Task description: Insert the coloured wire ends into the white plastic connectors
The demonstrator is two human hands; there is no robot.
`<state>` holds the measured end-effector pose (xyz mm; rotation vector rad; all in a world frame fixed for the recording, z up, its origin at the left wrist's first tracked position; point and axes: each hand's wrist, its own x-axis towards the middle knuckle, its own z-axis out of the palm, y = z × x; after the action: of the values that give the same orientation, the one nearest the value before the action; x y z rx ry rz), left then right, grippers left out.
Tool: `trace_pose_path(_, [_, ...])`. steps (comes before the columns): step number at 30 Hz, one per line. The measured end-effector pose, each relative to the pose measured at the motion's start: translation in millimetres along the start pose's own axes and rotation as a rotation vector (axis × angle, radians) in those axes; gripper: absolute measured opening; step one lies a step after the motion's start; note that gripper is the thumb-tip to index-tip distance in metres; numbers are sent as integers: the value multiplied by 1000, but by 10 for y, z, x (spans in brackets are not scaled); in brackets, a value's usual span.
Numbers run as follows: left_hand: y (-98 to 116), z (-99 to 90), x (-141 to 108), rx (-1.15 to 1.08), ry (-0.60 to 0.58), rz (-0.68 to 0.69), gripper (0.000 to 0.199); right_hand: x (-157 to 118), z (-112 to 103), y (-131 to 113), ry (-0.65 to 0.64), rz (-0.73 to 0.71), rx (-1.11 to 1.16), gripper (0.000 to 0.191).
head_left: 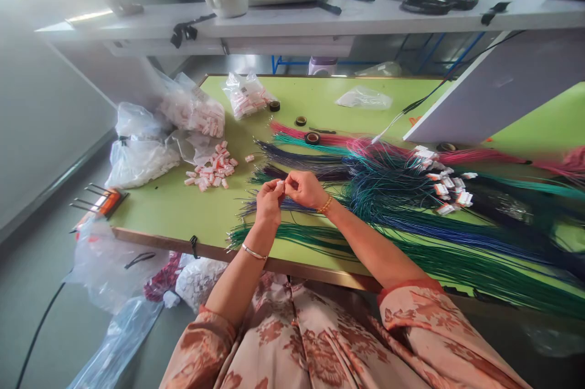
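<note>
My left hand (pixel 269 201) pinches a small white and pink plastic connector (pixel 280 184) above the green table. Right beside it, my right hand (pixel 305 189) has its thumb and forefinger pressed together at the connector's edge; a wire in them is too fine to make out. Under and around both hands lie bundles of wires: dark ones (pixel 306 160), blue ones (pixel 402 227) and green ones (pixel 411 255), their metal-tipped ends to the left. A loose pile of similar connectors (pixel 212 169) lies left of my hands. Wired connectors (pixel 445 185) are heaped to the right.
Clear bags of connectors (pixel 194 108) stand at the table's left, with another bag (pixel 247 95) farther back. Tape rolls (pixel 312 138) lie near pink wires (pixel 297 129). An upright panel (pixel 498 84) and a shelf (pixel 297 20) bound the far side. Plastic bags (pixel 114 261) hang below the left edge.
</note>
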<state>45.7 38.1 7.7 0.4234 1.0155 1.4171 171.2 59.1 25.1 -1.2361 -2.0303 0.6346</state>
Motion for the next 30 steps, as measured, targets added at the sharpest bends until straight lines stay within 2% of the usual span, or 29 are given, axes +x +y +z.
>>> trace_pose_path(4, [-24, 48, 35, 42, 14, 19, 26, -24, 10, 2, 71, -45, -103, 15])
trace_pose_path(7, [22, 25, 110, 8, -60, -20, 28, 54, -78, 89, 30, -69, 12, 16])
trace_pose_path(9, [58, -8, 171, -31, -107, -34, 27, 210, -166, 214, 17, -52, 99, 21])
trace_pose_path(11, [76, -40, 224, -58, -136, -43, 26, 443, -238, 385, 72, 9, 89, 24])
trace_pose_path(13, [70, -66, 255, -68, -150, -56, 26, 704, -266, 572, 98, 119, -25, 19])
trace_pose_path(15, [49, -84, 262, -70, -143, -76, 26, 932, -241, 735, 34, 219, -166, 11])
trace_pose_path(18, [22, -104, 246, -64, -144, -104, 26, 1134, -149, 890, -84, 304, -347, 13])
trace_pose_path(22, [26, -121, 224, -62, -146, -104, 27, 1188, -52, 968, -153, 281, -432, 15])
trace_pose_path(30, [33, -125, 214, -95, -132, -119, 29, 1221, -96, 1019, -137, 238, -456, 20])
